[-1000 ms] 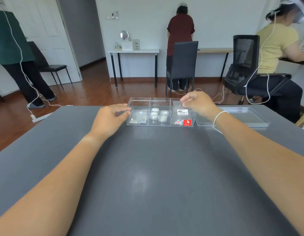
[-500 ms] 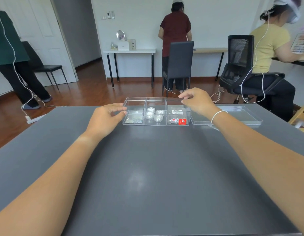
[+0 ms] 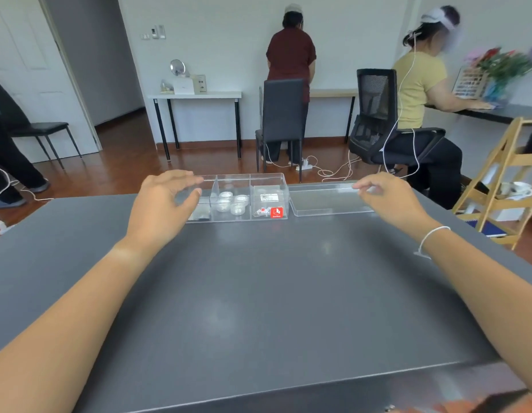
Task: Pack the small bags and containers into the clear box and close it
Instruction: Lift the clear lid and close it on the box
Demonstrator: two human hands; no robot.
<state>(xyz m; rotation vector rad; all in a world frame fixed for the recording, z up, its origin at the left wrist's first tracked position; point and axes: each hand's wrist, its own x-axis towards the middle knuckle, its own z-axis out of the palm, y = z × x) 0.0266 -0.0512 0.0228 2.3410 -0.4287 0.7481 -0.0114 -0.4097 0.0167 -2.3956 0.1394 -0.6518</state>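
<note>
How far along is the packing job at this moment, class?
Done: small round containers and small bags already sit in the compartments of the clear box. In hand: the right hand is at the far edge of the lid, which lies beside the box; the left hand is at the box's left end. Left: put the lid on.

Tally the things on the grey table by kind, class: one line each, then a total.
Clear box: 1
Clear lid: 1
Small round containers: 4
Small bags: at least 2; the left compartment is partly hidden by the left hand
Total: at least 8
</note>
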